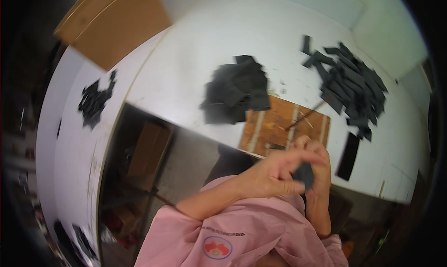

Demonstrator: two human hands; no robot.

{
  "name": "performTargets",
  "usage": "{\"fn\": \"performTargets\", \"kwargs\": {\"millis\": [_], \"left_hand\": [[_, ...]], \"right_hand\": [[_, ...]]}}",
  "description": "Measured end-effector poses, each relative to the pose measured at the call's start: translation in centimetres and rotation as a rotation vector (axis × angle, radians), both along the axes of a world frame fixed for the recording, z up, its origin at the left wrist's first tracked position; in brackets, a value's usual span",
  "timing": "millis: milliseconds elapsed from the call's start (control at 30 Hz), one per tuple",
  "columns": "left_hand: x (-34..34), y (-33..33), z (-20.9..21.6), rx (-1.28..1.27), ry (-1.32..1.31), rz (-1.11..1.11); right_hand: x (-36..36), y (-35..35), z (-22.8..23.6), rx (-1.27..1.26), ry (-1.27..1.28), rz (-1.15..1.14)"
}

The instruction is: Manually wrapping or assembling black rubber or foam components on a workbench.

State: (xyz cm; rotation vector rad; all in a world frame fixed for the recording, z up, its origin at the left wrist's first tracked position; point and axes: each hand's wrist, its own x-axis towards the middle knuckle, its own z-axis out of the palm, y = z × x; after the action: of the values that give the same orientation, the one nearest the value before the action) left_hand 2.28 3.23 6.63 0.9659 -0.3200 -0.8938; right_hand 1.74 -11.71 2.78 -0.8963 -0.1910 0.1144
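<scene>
above the wooden board [279, 123] — both hands [291, 167] around one dark piece [305, 174]

Bright overhead light, motion blur, fisheye bending, dark rim

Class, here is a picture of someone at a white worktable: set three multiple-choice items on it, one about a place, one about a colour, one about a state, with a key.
1. Where does the wooden board lie?
A. on the table's near edge, just beyond the hands
B. on the floor
C. under the far-left pile

2. What colour are the heaped pieces?
A. white
B. black
C. pink

3. How are the hands?
A. apart and empty
B. flat on the table
C. together on a small dark piece

Key: 1 A, the board sits by the edge; 2 B, every pile is black; 3 C, left hand and right hand meet around it.
</scene>
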Motion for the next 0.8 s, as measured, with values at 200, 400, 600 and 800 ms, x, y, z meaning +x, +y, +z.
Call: {"fn": "performTargets", "kwargs": {"millis": [200,400,600,800], "left_hand": [[3.7,-1.2,-0.4,-0.76,0.338,0.063],[8.0,-2.6,-0.7,-0.91,0.746,0.047],[8.0,-3.1,-4.4,-0.583,0.75,0.329],[8.2,-2.7,-1.1,-0.957,0.908,0.339]], "right_hand": [[2.1,-1.4,4.5,-0.249,-0.036,-0.089],[8.0,-3.4,5.5,-0.494,0.042,-0.033],[8.7,-3.6,-1.9,-0.153,0.289,0.209],[10.1,-2.8,3.9,-0.375,0.031,0.222]]}}
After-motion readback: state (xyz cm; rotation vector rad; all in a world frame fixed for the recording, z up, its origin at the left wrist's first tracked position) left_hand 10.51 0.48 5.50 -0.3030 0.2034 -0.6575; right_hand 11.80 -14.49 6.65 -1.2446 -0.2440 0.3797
